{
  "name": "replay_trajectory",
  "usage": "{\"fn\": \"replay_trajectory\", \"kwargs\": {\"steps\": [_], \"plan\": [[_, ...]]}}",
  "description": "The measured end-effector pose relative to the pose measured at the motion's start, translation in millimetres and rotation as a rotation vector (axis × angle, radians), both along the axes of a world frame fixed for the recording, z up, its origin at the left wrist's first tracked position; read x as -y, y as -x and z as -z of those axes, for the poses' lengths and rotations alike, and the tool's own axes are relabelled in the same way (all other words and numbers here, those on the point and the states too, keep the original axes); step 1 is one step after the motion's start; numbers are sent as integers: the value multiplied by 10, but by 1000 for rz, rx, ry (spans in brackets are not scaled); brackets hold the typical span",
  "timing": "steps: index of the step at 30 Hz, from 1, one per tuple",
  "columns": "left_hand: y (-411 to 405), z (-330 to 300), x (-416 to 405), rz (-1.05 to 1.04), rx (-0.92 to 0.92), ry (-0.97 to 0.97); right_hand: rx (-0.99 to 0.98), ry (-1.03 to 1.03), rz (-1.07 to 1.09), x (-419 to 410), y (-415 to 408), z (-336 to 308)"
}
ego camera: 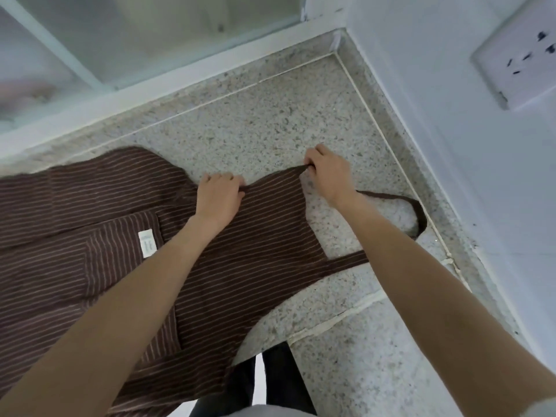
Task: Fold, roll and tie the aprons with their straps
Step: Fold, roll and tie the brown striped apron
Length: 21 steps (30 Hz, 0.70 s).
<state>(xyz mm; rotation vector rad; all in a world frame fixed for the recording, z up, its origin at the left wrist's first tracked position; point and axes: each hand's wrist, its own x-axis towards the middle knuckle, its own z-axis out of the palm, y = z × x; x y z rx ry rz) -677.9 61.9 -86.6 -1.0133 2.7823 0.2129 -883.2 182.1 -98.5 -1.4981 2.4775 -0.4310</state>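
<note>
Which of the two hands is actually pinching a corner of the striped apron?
The right hand: its fingers pinch the apron's far bib corner. The left hand lies on the cloth's edge instead.

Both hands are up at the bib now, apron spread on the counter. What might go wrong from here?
The apron's lower part hangs over the counter's front edge, so its weight may drag the cloth off. The neck strap loops loose beside the right hand and may get trapped in the fold. The left hand pins one spot only; the bib could skew.
</note>
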Motion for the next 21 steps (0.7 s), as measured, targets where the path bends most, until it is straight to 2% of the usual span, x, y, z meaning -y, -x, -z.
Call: {"fn": "replay_trajectory", "kwargs": {"steps": [3,7,10,17,21], "plan": [[107,-15,52,-44,-309,2,-103,163,88,51,49,5],[25,59,-36,42,-328,-152,-130,68,112,-69,-70,91],[-348,120,-229,54,-364,-167,-109,122,68,-260,-484,114],[-1770,127,-618,-276,-338,-174,83,149,-403,-609,-1912,102],[-2542,0,-856,-311,-293,-212,206,97,-701,-851,-2617,192]]}}
